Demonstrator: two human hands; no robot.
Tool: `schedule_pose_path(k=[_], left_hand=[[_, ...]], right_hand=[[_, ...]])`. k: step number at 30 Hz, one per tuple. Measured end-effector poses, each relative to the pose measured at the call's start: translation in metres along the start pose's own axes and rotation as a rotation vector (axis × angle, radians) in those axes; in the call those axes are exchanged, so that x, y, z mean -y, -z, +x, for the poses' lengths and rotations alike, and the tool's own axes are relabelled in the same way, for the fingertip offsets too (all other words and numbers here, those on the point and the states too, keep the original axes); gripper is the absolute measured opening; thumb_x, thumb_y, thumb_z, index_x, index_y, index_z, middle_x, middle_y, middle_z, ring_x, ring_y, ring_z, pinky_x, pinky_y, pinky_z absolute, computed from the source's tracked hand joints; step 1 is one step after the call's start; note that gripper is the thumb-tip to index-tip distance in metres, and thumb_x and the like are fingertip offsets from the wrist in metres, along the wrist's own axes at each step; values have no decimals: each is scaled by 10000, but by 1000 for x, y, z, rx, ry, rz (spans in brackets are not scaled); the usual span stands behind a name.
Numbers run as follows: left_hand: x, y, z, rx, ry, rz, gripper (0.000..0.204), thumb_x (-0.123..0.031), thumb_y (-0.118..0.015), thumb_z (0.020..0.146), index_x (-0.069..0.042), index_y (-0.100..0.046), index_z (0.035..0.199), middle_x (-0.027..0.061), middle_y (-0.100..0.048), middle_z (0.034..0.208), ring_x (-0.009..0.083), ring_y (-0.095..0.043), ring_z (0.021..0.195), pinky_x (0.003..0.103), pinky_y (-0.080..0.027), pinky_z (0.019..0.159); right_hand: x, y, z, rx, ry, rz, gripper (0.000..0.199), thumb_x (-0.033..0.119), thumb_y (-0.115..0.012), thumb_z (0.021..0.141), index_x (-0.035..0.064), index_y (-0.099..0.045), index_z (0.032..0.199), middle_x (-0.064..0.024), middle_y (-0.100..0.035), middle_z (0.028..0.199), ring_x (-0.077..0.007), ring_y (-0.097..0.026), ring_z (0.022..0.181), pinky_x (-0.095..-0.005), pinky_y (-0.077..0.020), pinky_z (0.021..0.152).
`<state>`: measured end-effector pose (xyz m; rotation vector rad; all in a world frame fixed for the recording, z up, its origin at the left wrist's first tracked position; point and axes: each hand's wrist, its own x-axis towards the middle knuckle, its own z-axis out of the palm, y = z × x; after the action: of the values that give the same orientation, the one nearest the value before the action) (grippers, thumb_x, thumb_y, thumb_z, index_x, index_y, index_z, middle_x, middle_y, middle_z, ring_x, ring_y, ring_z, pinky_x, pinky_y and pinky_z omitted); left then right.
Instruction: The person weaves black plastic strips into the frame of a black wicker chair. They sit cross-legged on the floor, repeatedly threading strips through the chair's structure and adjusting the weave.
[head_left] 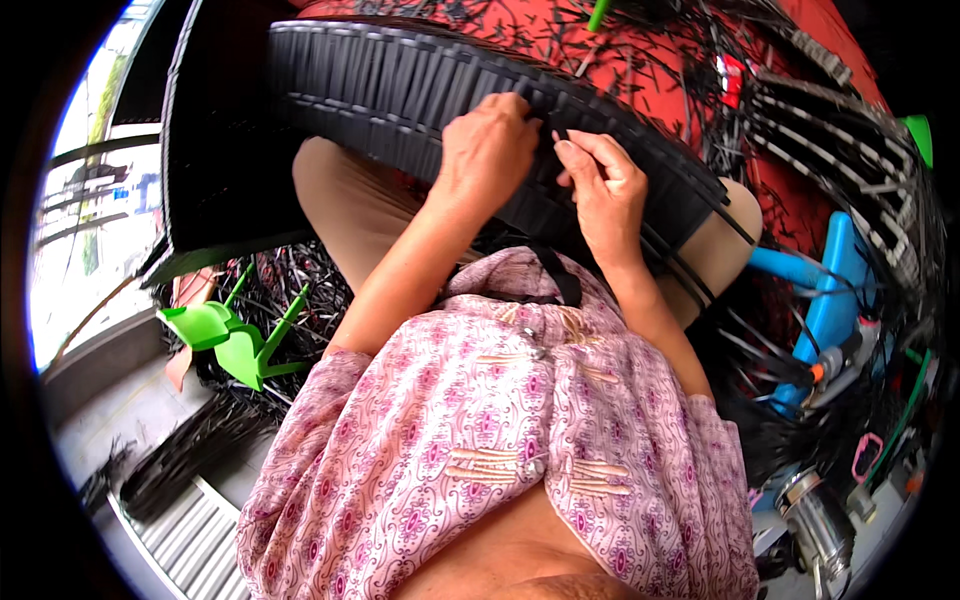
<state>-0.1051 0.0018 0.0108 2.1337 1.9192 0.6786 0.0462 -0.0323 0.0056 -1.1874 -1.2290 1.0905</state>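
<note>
A long panel woven from flat black strips (pixel 400 95) lies across my lap, over both knees. My left hand (pixel 490 145) is closed and rests on the panel near its middle, fingers curled downward; what they grip is hidden. Just to the right, my right hand (pixel 605 185) hovers over the weave with thumb and forefinger pinched together. Whatever sits in that pinch is too small and dark to make out against the panel. Loose black strips (pixel 690 265) trail from the panel's right end, beside my right forearm.
Scraps of black strip litter the red floor covering (pixel 480 15). Left stand a dark upright panel (pixel 215 130) and a green plastic piece (pixel 240 340). Right lie a blue plastic piece (pixel 830 290), a bundle of strips (pixel 830 140) and a metal tool (pixel 820 520).
</note>
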Motion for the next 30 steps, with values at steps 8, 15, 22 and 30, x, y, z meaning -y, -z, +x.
schedule_pose_path(k=[8,15,22,30], left_hand=[[5,-17,-4,133,18,-303,144,-127,-668,806,-40,-645,918,176,-673,903,389,-666,859,454,-544,750],[15,-18,-1,26,-102,-441,144,-57,-654,784,-19,-669,922,187,-671,876,383,-666,828,436,-548,739],[15,-8,-2,72,-9,-578,173,-52,-627,921,57,-661,1052,158,-677,904,209,-682,619,321,-536,593],[12,-11,-3,-17,-116,-432,209,-105,-656,905,37,-685,1056,176,-710,970,287,-714,817,359,-553,731]], right_hand=[[1,10,-5,-39,-215,-179,253,155,-676,966,-18,-701,1148,-8,-684,857,-53,-514,606,-213,-380,488],[-12,12,13,29,76,-491,182,104,-675,930,-17,-721,1058,-147,-716,928,-237,-666,734,-345,-542,639],[2,-1,14,37,175,-545,128,76,-693,876,-9,-725,965,-186,-682,839,-360,-670,751,-414,-536,678],[1,0,14,16,169,-620,135,96,-681,871,4,-733,955,-182,-681,836,-369,-666,742,-439,-537,682]])
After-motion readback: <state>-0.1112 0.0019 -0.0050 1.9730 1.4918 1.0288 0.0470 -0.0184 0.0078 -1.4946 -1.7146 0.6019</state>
